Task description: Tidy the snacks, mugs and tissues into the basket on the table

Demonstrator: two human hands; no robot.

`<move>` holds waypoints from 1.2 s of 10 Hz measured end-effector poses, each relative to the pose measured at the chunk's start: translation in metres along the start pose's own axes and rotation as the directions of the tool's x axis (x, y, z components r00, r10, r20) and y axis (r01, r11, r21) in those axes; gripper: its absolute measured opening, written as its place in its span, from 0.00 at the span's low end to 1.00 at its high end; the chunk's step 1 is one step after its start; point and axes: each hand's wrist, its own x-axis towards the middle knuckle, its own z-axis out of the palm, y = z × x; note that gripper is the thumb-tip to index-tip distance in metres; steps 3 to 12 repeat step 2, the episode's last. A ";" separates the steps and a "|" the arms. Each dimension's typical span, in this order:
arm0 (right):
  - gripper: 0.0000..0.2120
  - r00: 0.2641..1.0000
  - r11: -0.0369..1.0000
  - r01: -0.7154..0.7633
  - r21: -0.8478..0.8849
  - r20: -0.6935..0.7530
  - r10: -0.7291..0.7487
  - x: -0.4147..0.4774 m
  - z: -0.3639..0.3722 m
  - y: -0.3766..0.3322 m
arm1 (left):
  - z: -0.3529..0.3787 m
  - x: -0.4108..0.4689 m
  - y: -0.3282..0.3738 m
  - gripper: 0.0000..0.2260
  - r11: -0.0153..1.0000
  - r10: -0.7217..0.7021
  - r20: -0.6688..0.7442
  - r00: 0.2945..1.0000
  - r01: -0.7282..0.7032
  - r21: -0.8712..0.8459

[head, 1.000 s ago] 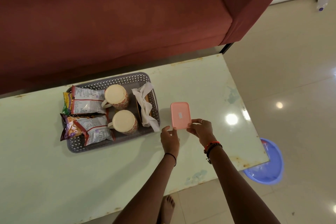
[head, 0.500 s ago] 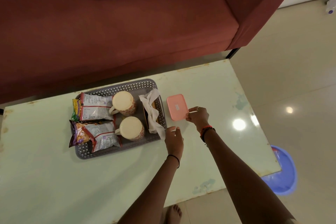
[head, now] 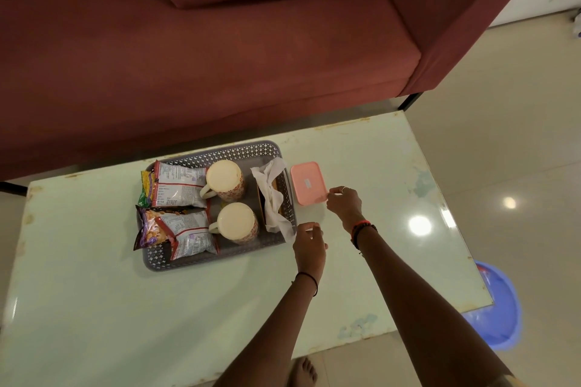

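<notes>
Pink box set down beside the filled basket

The right hand point(head: 344, 203) pinches the pink box point(head: 307, 183) by its near corner, just right of the basket point(head: 220, 151) near the table's point(head: 125, 308) far edge; the left hand point(head: 309, 247) hovers, fingers loosely curled, empty.

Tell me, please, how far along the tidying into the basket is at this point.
Mostly done: two snack packets, two mugs and the tissues sit in the basket. In hand: the right hand touches the pink lidded box on the table beside the basket; the left hand hovers at the basket's corner. Left: possibly only that box.
</notes>
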 end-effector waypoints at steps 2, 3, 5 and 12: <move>0.17 0.978 0.938 0.194 -0.288 -0.023 -0.209 -0.040 -0.011 0.009 | -0.020 -0.017 0.010 0.10 0.967 0.209 -0.040 0.977 -0.201 0.159; 0.17 0.978 0.938 0.194 -0.288 -0.023 -0.209 -0.040 -0.011 0.009 | -0.020 -0.017 0.010 0.10 0.967 0.209 -0.040 0.977 -0.201 0.159; 0.17 0.978 0.938 0.194 -0.288 -0.023 -0.209 -0.040 -0.011 0.009 | -0.020 -0.017 0.010 0.10 0.967 0.209 -0.040 0.977 -0.201 0.159; 0.17 0.978 0.938 0.194 -0.288 -0.023 -0.209 -0.040 -0.011 0.009 | -0.020 -0.017 0.010 0.10 0.967 0.209 -0.040 0.977 -0.201 0.159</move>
